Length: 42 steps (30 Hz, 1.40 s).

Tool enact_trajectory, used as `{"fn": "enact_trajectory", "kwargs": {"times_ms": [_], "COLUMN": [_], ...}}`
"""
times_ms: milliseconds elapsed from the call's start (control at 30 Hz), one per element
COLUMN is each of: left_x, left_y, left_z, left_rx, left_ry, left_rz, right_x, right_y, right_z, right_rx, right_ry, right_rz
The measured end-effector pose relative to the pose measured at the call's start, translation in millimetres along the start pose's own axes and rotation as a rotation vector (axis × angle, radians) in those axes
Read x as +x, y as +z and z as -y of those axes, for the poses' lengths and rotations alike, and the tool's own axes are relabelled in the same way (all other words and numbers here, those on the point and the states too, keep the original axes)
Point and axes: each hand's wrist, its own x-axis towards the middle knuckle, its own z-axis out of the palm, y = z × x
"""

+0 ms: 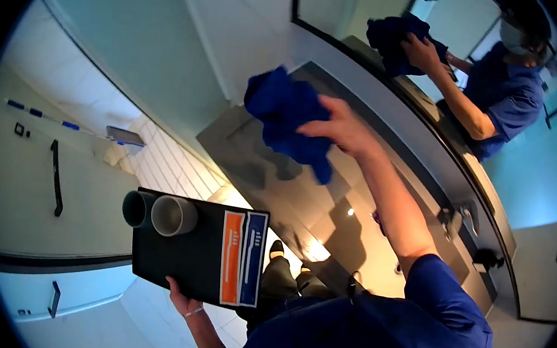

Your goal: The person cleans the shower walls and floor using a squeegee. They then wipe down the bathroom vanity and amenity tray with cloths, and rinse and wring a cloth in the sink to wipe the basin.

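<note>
Cloth [284, 111], dark blue, hangs gripped in my right hand [347, 128] above the countertop [308, 211], near its left end, long axis roughly along the back edge; my left hand [181, 299] grips the near edge of a black tray [181, 258].

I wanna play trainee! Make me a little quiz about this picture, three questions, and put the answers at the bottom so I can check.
1. How many cups are on the black tray?
2. True or false: the left hand holds the tray.
3. Fill the gap: the right hand holds a dark blue ____ over the counter.

Key:
1. Two.
2. True.
3. Cloth.
</note>
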Motion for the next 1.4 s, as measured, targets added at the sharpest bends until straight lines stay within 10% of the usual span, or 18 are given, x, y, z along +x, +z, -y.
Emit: {"fn": "enact_trajectory", "kwargs": {"times_ms": [133, 333, 533, 667, 800, 1033, 1100, 1133, 1400], "left_x": [-4.9, 5.2, 27.1, 30.8, 60.5, 35.0, 44.4, 41.3, 48.4], "left_y": [3.1, -47.8, -85.8, -50.1, -130.9, -33.9, -46.0, -36.4, 3.6], "left_z": [7.9, 17.8, 26.3, 28.5, 18.7, 8.3, -0.9, -5.0, -26.6], "left_rx": [0.044, 0.04, 0.121, 0.172, 0.241, 0.21, 0.086, 0.079, 0.137], "left_ry": [0.033, 0.026, 0.073, 0.161, 0.097, -0.011, -0.092, -0.08, -0.094], "left_rz": [-0.128, -0.082, -0.3, -0.429, -0.392, -0.216, -0.102, -0.1, 0.013], "right_x": [100.5, 114.6, 125.8, 115.0, 38.4, -95.9, -80.2, -71.8, -72.2], "right_y": [16.4, 116.6, -6.6, -148.9, -196.6, -152.8, -126.3, -128.5, 98.2], "right_z": [-79.7, -214.4, -213.9, -183.6, -190.2, -168.4, -174.6, -216.5, -205.1], "right_rx": [-1.159, -1.379, -1.437, -1.579, -1.513, -1.48, -1.431, -1.479, -1.098], "right_ry": [-0.215, -0.147, -0.51, 0.015, 0.015, 0.678, 0.571, 0.191, -0.214], "right_rz": [0.13, -0.064, -0.108, -0.585, -0.749, -1.186, -1.155, -1.061, -0.345]}}
